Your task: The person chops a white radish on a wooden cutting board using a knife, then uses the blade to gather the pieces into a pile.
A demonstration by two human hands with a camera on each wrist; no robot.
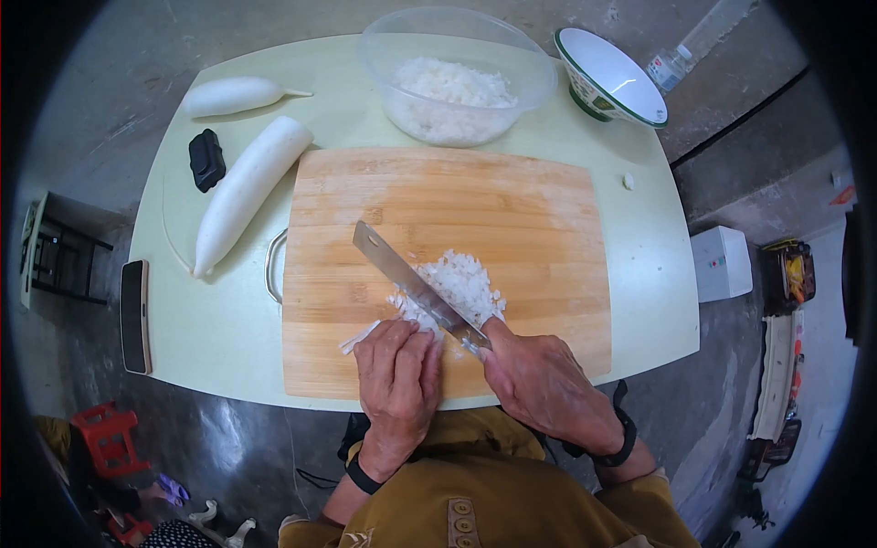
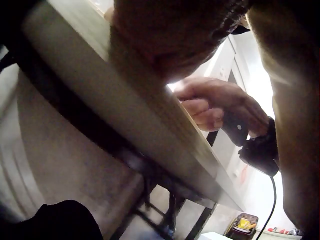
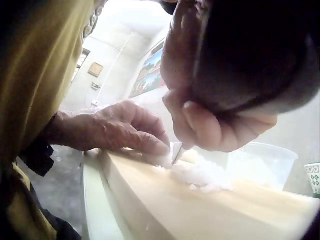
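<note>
A wooden cutting board (image 1: pixel 539 210) lies at the table's near side. My right hand (image 1: pixel 548 384) grips a kitchen knife (image 1: pixel 397 269), its blade slanting up and left over the board. The dark handle (image 2: pixel 234 131) shows under the curled fingers in the left wrist view. My left hand (image 1: pixel 397 374) holds white radish strips (image 1: pixel 354 342) down on the board, their ends poking out on its left side. Beside the blade lies a heap of finely chopped white radish (image 1: pixel 461 283). In the right wrist view, the knife edge (image 3: pixel 177 154) stands close to the left fingertips.
Behind the board, a clear plastic bowl (image 1: pixel 375 78) contains chopped radish. A green-rimmed bowl (image 1: pixel 617 78) and a bottle (image 1: pixel 670 67) are at back right. Two whole white radishes (image 1: pixel 251 192) (image 1: pixel 233 96), a black case (image 1: pixel 206 160) and a phone (image 1: pixel 135 315) lie left.
</note>
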